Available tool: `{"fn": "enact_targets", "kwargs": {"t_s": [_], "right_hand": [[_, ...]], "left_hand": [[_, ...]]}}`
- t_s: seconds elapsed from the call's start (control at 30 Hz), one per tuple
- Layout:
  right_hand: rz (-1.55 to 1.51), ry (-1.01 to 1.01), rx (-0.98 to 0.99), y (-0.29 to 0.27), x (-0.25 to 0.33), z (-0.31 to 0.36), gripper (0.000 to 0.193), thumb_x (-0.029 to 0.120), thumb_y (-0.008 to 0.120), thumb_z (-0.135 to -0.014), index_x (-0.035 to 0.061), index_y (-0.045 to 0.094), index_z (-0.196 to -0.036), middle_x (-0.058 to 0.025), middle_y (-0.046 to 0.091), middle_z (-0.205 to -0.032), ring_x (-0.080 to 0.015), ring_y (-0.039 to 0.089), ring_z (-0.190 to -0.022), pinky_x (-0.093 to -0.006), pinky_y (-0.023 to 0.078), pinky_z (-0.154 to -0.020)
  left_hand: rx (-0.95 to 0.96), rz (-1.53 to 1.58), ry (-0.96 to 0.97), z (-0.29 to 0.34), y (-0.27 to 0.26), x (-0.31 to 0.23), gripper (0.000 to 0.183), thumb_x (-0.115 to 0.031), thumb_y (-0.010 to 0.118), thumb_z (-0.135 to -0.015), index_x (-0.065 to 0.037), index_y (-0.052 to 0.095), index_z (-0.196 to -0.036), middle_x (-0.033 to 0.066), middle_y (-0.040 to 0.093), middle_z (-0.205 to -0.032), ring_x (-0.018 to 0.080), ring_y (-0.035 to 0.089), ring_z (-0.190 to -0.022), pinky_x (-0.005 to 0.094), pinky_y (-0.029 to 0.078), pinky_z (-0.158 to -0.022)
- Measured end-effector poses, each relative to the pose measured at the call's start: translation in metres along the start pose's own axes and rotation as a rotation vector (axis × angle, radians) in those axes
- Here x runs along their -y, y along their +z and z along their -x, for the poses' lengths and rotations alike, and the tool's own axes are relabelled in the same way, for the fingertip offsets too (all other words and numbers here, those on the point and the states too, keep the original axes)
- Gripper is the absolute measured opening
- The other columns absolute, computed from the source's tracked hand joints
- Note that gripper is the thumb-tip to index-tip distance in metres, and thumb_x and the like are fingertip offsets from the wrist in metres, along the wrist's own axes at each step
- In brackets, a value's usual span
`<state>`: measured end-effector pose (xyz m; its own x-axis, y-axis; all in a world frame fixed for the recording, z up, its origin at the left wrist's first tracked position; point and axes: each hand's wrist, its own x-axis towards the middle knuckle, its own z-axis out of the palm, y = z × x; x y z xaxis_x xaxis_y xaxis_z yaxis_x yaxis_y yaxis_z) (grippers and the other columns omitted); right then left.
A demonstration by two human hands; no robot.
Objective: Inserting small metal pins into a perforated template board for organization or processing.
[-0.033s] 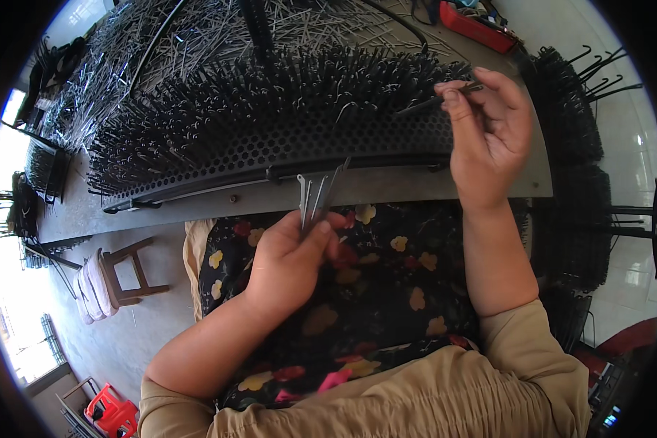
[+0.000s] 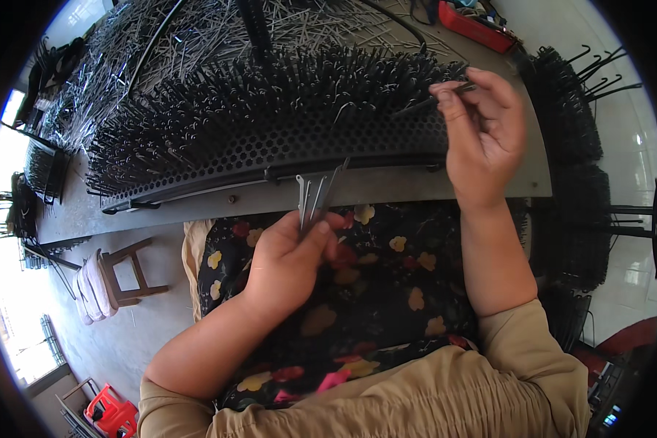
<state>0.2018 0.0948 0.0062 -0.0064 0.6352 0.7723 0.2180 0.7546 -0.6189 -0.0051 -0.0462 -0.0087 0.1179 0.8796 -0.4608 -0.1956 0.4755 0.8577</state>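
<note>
Several thin grey metal strips (image 2: pixel 314 196) stick up from the closed fingers of my left hand (image 2: pixel 288 255), in front of the table edge. My right hand (image 2: pixel 489 135), raised at the right end of the rack, pinches one slim dark metal strip (image 2: pixel 423 106) between thumb and fingertips; it points left and slightly down. Beside it stands a long black rack (image 2: pixel 285 150) perforated with round holes. Dense dark hooked strips (image 2: pixel 255 102) rise from its far rows, while the holes along the near side are bare.
Behind the rack, loose metal strips (image 2: pixel 328 25) are heaped on the grey table (image 2: pixel 387 191). A red tray (image 2: pixel 478 28) lies at the far right. Black racks with hooks (image 2: pixel 569 109) stand right of the table. On the left are a wooden stool (image 2: pixel 131 274) with cloth and a red plastic object (image 2: pixel 113 409).
My right hand has shifted slightly left with the metal strip still pinched in it. The left hand with its strips stays nearly where it was.
</note>
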Motion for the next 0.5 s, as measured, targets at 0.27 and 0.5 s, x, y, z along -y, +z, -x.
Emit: {"fn": "enact_targets", "kwargs": {"t_s": [0.27, 0.5], "right_hand": [[0.185, 0.024, 0.12, -0.008, -0.001, -0.002, 0.031, -0.009, 0.061, -0.086, -0.0026, 0.052, -0.115, -0.0113, 0.067, -0.094, -0.0115, 0.063, -0.085, -0.0198, 0.05, -0.075], [0.08, -0.086, 0.202, -0.019, 0.0, -0.014, 0.022, -0.011, 0.06, -0.086, -0.0055, 0.057, -0.107, -0.0135, 0.065, -0.099, -0.0172, 0.066, -0.09, -0.0244, 0.053, -0.08]], "left_hand": [[-0.02, -0.009, -0.016, 0.0, 0.0, -0.001, 0.017, -0.009, 0.047, -0.096, -0.001, 0.058, -0.108, -0.0002, 0.052, -0.072, 0.0037, 0.036, -0.046, 0.0191, 0.027, -0.04], [-0.025, -0.006, -0.024, -0.001, -0.001, -0.001, 0.017, -0.009, 0.047, -0.097, -0.002, 0.059, -0.107, -0.0006, 0.052, -0.071, 0.0037, 0.036, -0.046, 0.0193, 0.027, -0.04]]}}
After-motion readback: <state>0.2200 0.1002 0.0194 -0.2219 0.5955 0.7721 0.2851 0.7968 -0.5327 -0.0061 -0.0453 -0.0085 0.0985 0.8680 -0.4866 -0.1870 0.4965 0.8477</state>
